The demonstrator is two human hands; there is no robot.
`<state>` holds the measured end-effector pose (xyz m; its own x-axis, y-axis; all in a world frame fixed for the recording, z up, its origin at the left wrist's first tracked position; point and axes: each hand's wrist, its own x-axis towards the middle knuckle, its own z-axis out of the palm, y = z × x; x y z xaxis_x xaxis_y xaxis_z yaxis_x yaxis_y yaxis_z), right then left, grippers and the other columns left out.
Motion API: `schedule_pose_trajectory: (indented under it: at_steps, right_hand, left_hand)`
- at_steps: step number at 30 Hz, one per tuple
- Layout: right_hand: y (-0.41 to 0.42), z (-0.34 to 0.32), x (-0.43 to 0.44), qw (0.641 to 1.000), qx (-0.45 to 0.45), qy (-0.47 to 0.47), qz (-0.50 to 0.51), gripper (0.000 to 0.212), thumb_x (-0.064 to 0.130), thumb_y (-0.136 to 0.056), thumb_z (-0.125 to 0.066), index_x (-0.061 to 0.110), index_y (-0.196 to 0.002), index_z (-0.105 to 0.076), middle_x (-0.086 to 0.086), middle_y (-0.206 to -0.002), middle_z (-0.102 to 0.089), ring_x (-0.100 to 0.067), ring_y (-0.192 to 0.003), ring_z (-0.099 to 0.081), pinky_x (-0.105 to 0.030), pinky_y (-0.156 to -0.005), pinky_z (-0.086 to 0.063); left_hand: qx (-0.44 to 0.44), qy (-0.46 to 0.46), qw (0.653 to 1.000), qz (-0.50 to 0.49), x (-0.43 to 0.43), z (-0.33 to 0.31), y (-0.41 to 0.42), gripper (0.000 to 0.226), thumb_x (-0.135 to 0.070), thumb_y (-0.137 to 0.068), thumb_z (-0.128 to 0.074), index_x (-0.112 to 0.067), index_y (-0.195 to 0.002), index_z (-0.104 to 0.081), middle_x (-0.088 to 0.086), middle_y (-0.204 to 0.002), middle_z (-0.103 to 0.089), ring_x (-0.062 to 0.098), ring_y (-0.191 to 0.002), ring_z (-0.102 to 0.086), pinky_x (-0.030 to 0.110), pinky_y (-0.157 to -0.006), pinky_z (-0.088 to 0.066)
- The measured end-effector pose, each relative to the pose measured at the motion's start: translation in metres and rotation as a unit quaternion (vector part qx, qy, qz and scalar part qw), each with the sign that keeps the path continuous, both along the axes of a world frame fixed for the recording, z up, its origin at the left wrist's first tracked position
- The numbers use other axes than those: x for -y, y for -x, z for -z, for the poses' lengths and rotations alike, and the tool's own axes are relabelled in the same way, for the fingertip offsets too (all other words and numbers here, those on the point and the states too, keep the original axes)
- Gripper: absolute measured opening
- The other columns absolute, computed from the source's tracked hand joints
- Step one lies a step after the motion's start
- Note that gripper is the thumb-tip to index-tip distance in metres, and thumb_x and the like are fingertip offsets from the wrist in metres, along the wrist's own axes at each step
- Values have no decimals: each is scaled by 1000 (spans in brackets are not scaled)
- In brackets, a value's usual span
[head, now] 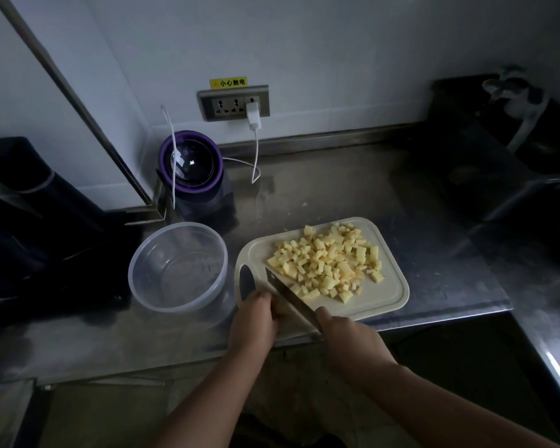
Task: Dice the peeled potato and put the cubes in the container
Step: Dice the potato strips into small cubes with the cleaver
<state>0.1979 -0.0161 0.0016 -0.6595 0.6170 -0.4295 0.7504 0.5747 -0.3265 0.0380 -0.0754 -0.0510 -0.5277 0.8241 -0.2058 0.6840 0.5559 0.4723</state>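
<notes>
Fingers (323,314) of the right hand (346,336) are clenched round the handle of the kitchen knife (288,294). Its blade is angled across the near-left part of the cutting board (390,297), right along the heap's near side. The left hand (254,320) has its fingers (263,297) curled at the board's near-left corner by the handle slot. It looks like they're gripping the edge, though the light is too dim to be sure.

The potato cubes (330,260) are all on the board, piled from its middle towards the far-right corner, and I can see no whole piece among them. The clear plastic container (143,266) sits just beside the board's left edge on the steel worktop (417,215), with nothing in it.

So the dicing looks finished and it's transfer time. Best play: lift the board by that corner, bring its edge over the container's rim, and tilt. Then sweep with the blade's spine in short strokes so no cubes skitter onto the worktop, keeping the left fingers behind the blade.
</notes>
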Motion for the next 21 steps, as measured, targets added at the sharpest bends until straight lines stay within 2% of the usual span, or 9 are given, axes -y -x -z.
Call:
schedule_pose_trajectory:
  at_steps: [4,7,9,11,15,18,21]
  right_hand:
    - [-9,-8,-16,998,-15,-54,-8,41,17,-99,-47,27,-137,-32,1,-102,-62,-13,-80,-63,-25,-69,-55]
    - [-17,-14,-29,995,-6,-99,-31,46,18,-100,-47,27,-141,-28,3,-94,-58,-11,-74,-61,-23,-64,-52]
    - [-23,-13,-36,992,-8,-125,-34,51,17,-99,-49,29,-143,-26,4,-99,-58,-11,-75,-62,-26,-67,-55]
    - [-28,-11,-43,989,-15,-145,-30,55,16,-98,-51,31,-145,-27,6,-114,-56,-11,-76,-62,-27,-68,-56]
    - [-39,-7,-54,982,-31,-185,-13,58,18,-97,-53,36,-146,-28,5,-130,-43,-11,-81,-60,-27,-70,-55]
    - [-50,-9,-64,975,-44,-216,13,58,25,-95,-57,34,-147,-33,1,-130,-44,-15,-91,-60,-29,-80,-53]
    - [-62,-8,-80,969,-44,-231,70,54,23,-93,-59,29,-144,-41,-2,-125,-46,-18,-90,-61,-32,-82,-53]
  left_hand:
    - [16,1,1000,-3,-11,1,5,10,-19,-91,-59,-23,-99,-62,-6,-109,-59,10,-94,-58,26,-81,-49]
    - [20,-15,1000,-12,-25,0,7,13,-24,-88,-65,-21,-101,-62,-5,-110,-58,12,-99,-59,24,-81,-46]
    - [18,-28,999,-18,-32,-1,8,17,-24,-88,-65,-19,-104,-62,-2,-111,-57,14,-108,-54,20,-83,-39]
    - [17,-34,999,-21,-36,-3,10,21,-22,-89,-65,-17,-108,-61,0,-113,-58,14,-110,-52,17,-84,-34]
    - [57,-45,997,-27,-37,-6,17,32,-20,-84,-70,-17,-115,-61,-1,-117,-57,12,-103,-57,20,-84,-44]
    - [53,-56,997,-23,-36,-10,20,29,-18,-87,-67,-19,-116,-61,-4,-117,-57,9,-102,-56,19,-82,-44]
    - [39,-86,995,-12,-41,-19,17,25,-18,-89,-64,-20,-114,-62,-5,-113,-59,11,-103,-57,23,-83,-48]
